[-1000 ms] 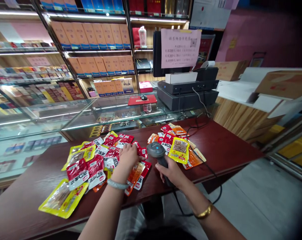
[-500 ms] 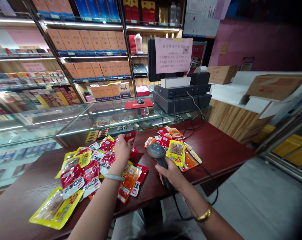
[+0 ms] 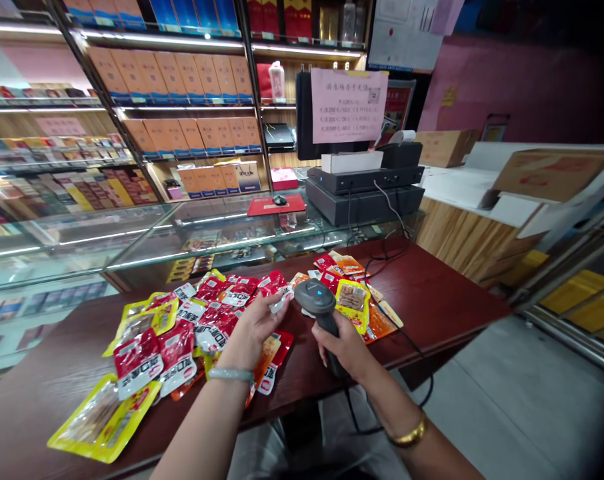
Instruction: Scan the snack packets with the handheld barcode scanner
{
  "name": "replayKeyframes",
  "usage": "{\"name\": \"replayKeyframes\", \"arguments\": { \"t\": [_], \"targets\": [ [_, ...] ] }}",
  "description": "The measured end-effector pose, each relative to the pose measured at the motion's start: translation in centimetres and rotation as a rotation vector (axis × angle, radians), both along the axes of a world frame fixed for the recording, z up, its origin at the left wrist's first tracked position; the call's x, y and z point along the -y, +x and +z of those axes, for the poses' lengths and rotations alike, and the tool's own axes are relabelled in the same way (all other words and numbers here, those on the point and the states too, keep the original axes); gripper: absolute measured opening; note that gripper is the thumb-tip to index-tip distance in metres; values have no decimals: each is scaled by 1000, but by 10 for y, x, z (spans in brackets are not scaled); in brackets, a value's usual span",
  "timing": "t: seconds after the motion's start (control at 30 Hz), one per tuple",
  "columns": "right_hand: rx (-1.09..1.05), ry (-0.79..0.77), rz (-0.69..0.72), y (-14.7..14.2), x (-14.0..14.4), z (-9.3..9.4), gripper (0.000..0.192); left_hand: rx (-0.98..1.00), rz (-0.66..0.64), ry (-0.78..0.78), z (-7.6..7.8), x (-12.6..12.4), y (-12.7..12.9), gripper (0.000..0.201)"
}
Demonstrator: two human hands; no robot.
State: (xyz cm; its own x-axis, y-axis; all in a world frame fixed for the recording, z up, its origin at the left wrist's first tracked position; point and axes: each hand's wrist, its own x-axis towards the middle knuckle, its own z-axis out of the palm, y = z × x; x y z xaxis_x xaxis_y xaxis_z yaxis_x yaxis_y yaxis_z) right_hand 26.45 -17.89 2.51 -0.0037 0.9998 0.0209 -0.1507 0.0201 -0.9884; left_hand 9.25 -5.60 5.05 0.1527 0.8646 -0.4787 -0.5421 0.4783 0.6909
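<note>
We see bright strip lights under the shelves (image 3: 172, 107) streaking glare across the glass counter (image 3: 147, 240). The dark red bench (image 3: 432, 293) is evenly lit and sharp mid-frame. Edges bow and smear; corners fall dim, top right nearly black.

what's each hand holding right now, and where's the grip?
Right hand: barcode scanner, gripped by its handle. Left hand: small red snack packet, pinched at its near edge by the fingers.

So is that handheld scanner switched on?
On, it seems: a small blue light glows on top of the barcode scanner held in the right hand.
</note>
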Motion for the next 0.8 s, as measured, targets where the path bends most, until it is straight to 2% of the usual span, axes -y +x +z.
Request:
{"name": "replayKeyframes", "arguments": {
  "t": [0.1, 0.17, 0.37, 0.5, 0.63, 0.8],
  "targets": [
    [12, 10, 6, 0, 2, 5, 35, -257, -87, 190, -13, 9, 5, 42],
    [16, 18, 8, -1, 3, 8, 35, -339, -152, 285, -20, 12, 8, 41],
    [-10, 33, 25, -1, 3, 11, 35, -310, -189, 369, -43, 11, 17, 54],
    [-23, 35, 27, 1, 5, 11, 34, -311, -176, 334, -52, 9, 22, 48],
    [-33, 37, 0, 4, 7, 8, 35, -284, -202, 323, -42, 11, 34, 36],
    [-24, 12, -60, 6, 7, 1, 36, -170, -367, 372, -16, 5, 70, 28]
  ]
}}
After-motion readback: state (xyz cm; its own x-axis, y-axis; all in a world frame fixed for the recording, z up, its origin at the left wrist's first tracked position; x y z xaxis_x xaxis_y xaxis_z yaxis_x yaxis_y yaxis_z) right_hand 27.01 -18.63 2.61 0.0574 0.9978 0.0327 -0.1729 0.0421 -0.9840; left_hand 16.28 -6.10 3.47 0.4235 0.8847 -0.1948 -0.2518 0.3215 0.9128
